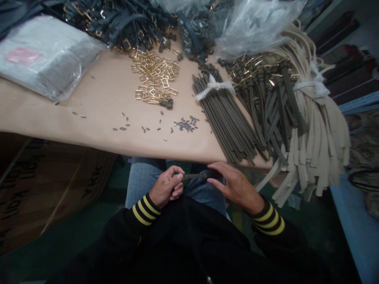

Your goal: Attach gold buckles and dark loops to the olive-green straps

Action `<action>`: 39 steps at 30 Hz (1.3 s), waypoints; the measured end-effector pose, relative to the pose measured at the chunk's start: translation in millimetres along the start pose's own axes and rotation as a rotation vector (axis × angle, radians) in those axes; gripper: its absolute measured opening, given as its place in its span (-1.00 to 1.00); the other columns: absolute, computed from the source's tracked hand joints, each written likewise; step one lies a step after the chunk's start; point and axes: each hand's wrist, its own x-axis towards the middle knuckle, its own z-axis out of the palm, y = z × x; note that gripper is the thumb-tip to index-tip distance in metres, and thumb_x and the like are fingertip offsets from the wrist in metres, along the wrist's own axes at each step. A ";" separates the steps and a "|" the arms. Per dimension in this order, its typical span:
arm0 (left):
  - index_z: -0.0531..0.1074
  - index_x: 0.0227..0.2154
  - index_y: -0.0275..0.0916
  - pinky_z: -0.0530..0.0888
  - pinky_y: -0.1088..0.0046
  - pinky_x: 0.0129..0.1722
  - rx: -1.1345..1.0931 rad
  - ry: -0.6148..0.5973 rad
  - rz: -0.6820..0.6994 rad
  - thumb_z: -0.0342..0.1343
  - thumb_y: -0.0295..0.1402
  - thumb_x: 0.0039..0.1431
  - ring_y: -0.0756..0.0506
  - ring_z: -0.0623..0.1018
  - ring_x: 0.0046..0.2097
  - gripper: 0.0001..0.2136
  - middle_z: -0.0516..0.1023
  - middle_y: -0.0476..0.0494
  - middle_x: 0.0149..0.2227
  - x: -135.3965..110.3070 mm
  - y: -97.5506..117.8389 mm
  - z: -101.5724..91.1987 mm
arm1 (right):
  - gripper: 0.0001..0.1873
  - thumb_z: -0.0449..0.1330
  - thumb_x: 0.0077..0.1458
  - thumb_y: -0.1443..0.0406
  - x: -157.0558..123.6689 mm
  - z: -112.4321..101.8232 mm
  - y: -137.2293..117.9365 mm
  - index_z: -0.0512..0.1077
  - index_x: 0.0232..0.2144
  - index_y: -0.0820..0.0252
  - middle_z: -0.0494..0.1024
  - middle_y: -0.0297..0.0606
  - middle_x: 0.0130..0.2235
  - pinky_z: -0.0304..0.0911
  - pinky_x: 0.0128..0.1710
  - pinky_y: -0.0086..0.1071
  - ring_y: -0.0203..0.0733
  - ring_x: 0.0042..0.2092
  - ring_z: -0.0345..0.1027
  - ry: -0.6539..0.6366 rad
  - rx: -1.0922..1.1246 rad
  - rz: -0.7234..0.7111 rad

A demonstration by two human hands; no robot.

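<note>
My left hand pinches one end of a narrow olive belt strap above my lap, and its fingers hide that end. My right hand grips the strap's darker far end from the right. Both hands sit just below the table's near edge. On the tan table top lie gold rectangular buckles, scattered small metal pieces, and a white-tied bundle of olive straps. More olive straps with gold buckles lie beside that bundle.
Cream straps hang over the table's right edge. Dark belts with gold buckles and plastic bags cover the far side. My denim knees are under the hands, with a cardboard box at left and a blue shelf at right.
</note>
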 end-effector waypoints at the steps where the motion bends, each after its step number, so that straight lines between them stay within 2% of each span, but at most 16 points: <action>1: 0.15 -0.41 -0.22 0.04 0.79 -0.83 -0.005 -0.001 -0.005 0.13 -0.24 -0.09 0.18 0.11 -0.75 -0.72 0.12 0.22 -0.73 0.0 0.5 0.1 | -0.68 0.13 -0.05 0.34 -1.3 3.4 3.4 0.28 -0.17 0.29 0.39 -0.06 -0.15 0.18 -0.11 -0.22 -0.09 -0.11 0.23 -0.034 -0.060 -0.026; 3: 0.15 -0.42 -0.22 0.04 0.79 -0.83 -0.009 -0.008 -0.015 0.14 -0.24 -0.10 0.18 0.11 -0.76 -0.72 0.12 0.22 -0.73 -0.3 1.4 0.6 | -0.63 0.16 -0.09 0.35 -1.4 11.6 5.7 0.28 -0.16 0.29 0.37 -0.03 -0.14 0.16 -0.13 -0.17 -0.03 -0.09 0.19 -0.080 -0.176 -0.040; 6: 0.15 -0.41 -0.22 0.03 0.79 -0.83 -0.001 -0.029 -0.027 0.14 -0.24 -0.10 0.18 0.11 -0.76 -0.72 0.12 0.22 -0.73 -0.9 1.3 1.1 | -0.79 0.13 -0.08 0.39 2.4 20.0 -0.7 0.31 -0.29 0.26 0.43 -0.11 -0.30 0.18 -0.27 -0.24 -0.07 -0.24 0.25 -0.168 -0.229 -0.012; 8: 0.15 -0.41 -0.23 0.03 0.79 -0.82 0.029 -0.051 -0.027 0.12 -0.23 -0.09 0.18 0.10 -0.76 -0.72 0.11 0.22 -0.73 -1.2 -0.1 1.3 | -0.88 0.09 -0.04 0.40 5.3 21.0 -8.5 0.30 -0.35 0.24 0.42 -0.23 -0.43 0.17 -0.39 -0.36 -0.19 -0.38 0.28 -0.250 -0.123 0.002; 10: 0.15 -0.41 -0.24 0.04 0.77 -0.82 0.091 -0.093 -0.029 0.11 -0.21 -0.07 0.18 0.10 -0.76 -0.72 0.11 0.23 -0.75 -1.4 -2.2 2.6 | -0.85 0.09 -0.02 0.37 7.5 20.1 -16.5 0.27 -0.31 0.24 0.41 -0.30 -0.50 0.13 -0.47 -0.45 -0.27 -0.47 0.27 -0.313 0.030 0.015; 14: 0.14 -0.44 -0.25 0.07 0.75 -0.79 0.182 -0.145 -0.040 0.06 -0.18 -0.03 0.18 0.09 -0.74 -0.73 0.08 0.23 -0.74 -2.9 -5.8 8.6 | -0.84 0.05 0.03 0.28 10.9 19.6 -26.0 0.30 -0.33 0.27 0.44 -0.27 -0.47 0.13 -0.45 -0.47 -0.28 -0.44 0.30 -0.346 0.284 0.077; 17: 0.11 -0.45 -0.23 0.06 0.75 -0.78 0.159 -0.119 -0.013 0.02 -0.15 -0.01 0.18 0.07 -0.73 -0.73 0.09 0.22 -0.71 -4.6 -6.8 11.1 | -0.83 -0.01 0.07 0.27 13.0 22.2 -26.7 0.30 -0.38 0.27 0.45 -0.29 -0.48 0.12 -0.55 -0.52 -0.39 -0.56 0.23 -0.383 0.505 0.202; 19: 0.09 -0.45 -0.22 0.05 0.75 -0.79 0.147 -0.103 0.004 -0.01 -0.15 0.02 0.17 0.11 -0.73 -0.74 0.12 0.21 -0.70 -5.2 -6.9 9.9 | -0.85 0.01 0.04 0.28 13.7 24.5 -25.3 0.29 -0.40 0.28 0.44 -0.32 -0.50 0.09 -0.60 -0.54 -0.43 -0.60 0.20 -0.382 0.621 0.260; 24: 0.07 -0.46 -0.21 0.13 0.70 -0.79 0.112 -0.160 -0.021 -0.07 -0.10 0.03 0.13 0.22 -0.73 -0.73 0.22 0.15 -0.67 -4.6 -4.7 3.8 | -0.88 0.09 -0.03 0.29 12.9 28.7 -20.2 0.28 -0.46 0.29 0.41 -0.34 -0.55 0.14 -0.52 -0.52 -0.37 -0.51 0.29 -0.322 0.737 0.307; 27: 0.10 -0.47 -0.22 0.22 0.64 -0.72 0.352 -0.127 0.052 0.00 -0.14 -0.01 0.09 0.32 -0.64 -0.73 0.30 0.06 -0.57 -5.9 -1.3 4.4 | -0.88 0.11 -0.05 0.30 11.3 30.1 -18.7 0.29 -0.48 0.29 0.40 -0.35 -0.56 0.13 -0.53 -0.51 -0.37 -0.52 0.28 -0.305 0.699 0.330; 30: 0.19 -0.48 -0.25 0.31 0.60 -0.55 0.739 -0.011 0.259 0.09 -0.30 -0.05 0.06 0.36 -0.47 -0.81 0.30 0.00 -0.44 -9.7 1.8 7.8 | -0.89 0.11 -0.05 0.31 10.0 31.2 -18.9 0.27 -0.49 0.28 0.39 -0.34 -0.55 0.13 -0.52 -0.50 -0.36 -0.50 0.28 -0.280 0.685 0.344; 32: 0.26 -0.40 -0.25 0.34 0.57 -0.49 0.883 -0.011 0.349 0.05 -0.36 -0.01 0.05 0.36 -0.44 -0.88 0.30 -0.04 -0.39 -12.4 2.5 9.1 | -0.89 0.11 -0.05 0.32 9.5 31.8 -19.1 0.24 -0.46 0.26 0.39 -0.36 -0.55 0.15 -0.50 -0.50 -0.35 -0.50 0.29 -0.262 0.724 0.346; 35: 0.28 -0.31 -0.25 0.36 0.54 -0.48 0.923 -0.078 0.373 -0.03 -0.38 0.06 0.06 0.36 -0.49 -0.88 0.31 -0.07 -0.38 -14.6 1.3 8.4 | -0.86 0.10 -0.05 0.34 8.8 31.9 -19.1 0.17 -0.42 0.22 0.39 -0.40 -0.55 0.16 -0.47 -0.49 -0.36 -0.49 0.29 -0.243 0.796 0.328; 39: 0.28 -0.29 -0.25 0.38 0.55 -0.49 0.890 -0.061 0.374 -0.04 -0.37 0.08 0.07 0.39 -0.51 -0.87 0.32 -0.07 -0.39 -14.2 -2.9 5.7 | -0.90 0.07 -0.03 0.33 8.0 30.1 -19.2 0.18 -0.45 0.23 0.37 -0.39 -0.54 0.12 -0.56 -0.53 -0.42 -0.57 0.21 -0.275 0.843 0.339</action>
